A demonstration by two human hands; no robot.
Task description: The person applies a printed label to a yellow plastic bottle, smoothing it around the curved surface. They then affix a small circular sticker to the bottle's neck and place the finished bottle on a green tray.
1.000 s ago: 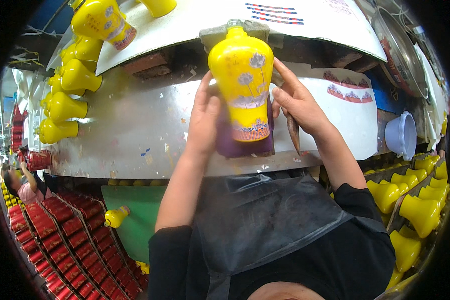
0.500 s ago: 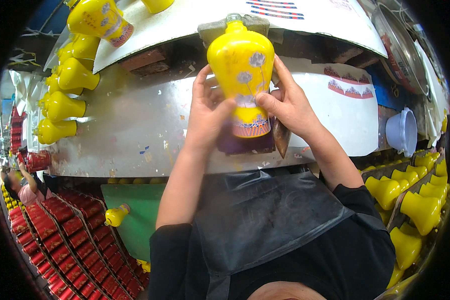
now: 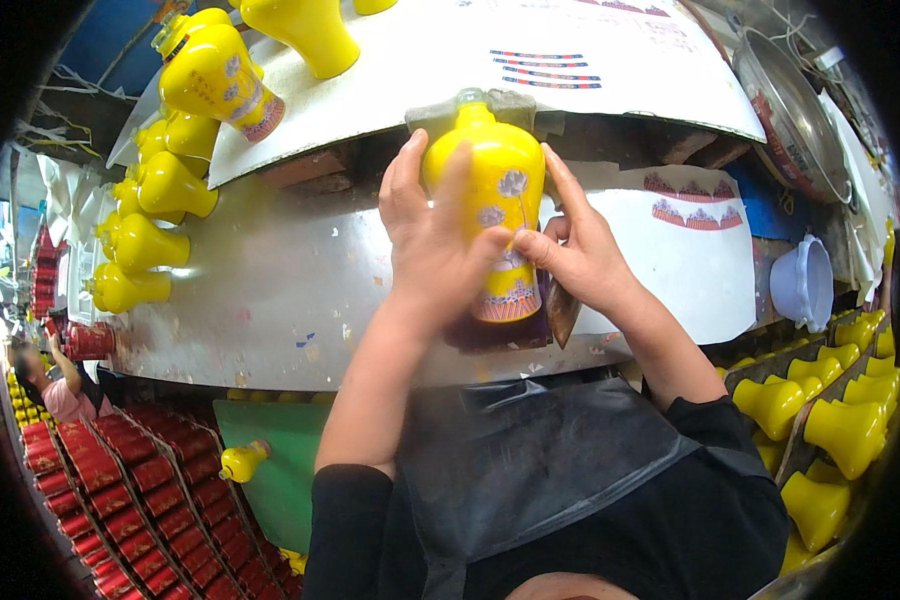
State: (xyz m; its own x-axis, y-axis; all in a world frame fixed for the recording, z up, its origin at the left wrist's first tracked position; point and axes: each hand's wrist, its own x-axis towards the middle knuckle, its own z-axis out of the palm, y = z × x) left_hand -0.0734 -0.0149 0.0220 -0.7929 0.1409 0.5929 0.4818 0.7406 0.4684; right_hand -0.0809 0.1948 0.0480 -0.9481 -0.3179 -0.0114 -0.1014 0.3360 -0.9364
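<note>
Lying in front of me is a yellow glass bottle (image 3: 515,160), its clear neck pointing away from me. It bears purple lotus pictures and a patterned band around its foot. The foot lies over a dark purple pad (image 3: 470,333), the neck near a grey cloth-like block (image 3: 425,116). My right hand (image 3: 585,255) grips the bottle's right side, thumb on its front. My left hand (image 3: 435,235) is over the left side, fingers stretched apart and partly blurred by motion. Its thumb lies on the lower front, close to the right thumb.
Paper sheets with patterned bands (image 3: 692,214) and narrow strips (image 3: 545,70) lie right and ahead. Yellow bottles (image 3: 145,245) line the left. A basin (image 3: 802,282) stands right. Below are red boxes (image 3: 150,480) and racked yellow bottles (image 3: 848,435). A person (image 3: 55,385) is at far left.
My left hand's fingers have come from the bottle's left side up and over its front, spreading out. My right hand keeps its grip. The whole view has shifted slightly.
</note>
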